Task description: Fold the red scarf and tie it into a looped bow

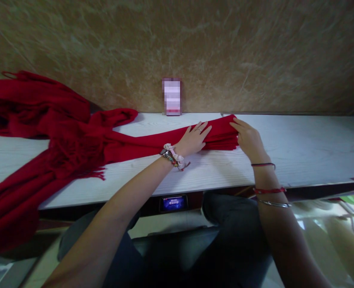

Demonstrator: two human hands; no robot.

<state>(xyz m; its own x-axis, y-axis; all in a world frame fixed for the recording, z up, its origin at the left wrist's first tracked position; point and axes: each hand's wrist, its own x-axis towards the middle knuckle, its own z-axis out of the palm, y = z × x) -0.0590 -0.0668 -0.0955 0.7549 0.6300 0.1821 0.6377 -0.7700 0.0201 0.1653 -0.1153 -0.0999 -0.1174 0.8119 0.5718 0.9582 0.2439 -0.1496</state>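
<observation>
Scarf (141, 143), soft, light and floppy I judge, lies before the card (172, 96), my left hand (195, 139) flat and open on its folded end, my right hand (249, 141) open against the fold's edge, where I'd grip.

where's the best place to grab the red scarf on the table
Probably the folded end of the red scarf, taken from the right, beside the right hand: the layers lie stacked and even there, pressed flat by the left hand. The fringed rest trails loose to the left over the table edge.
</observation>
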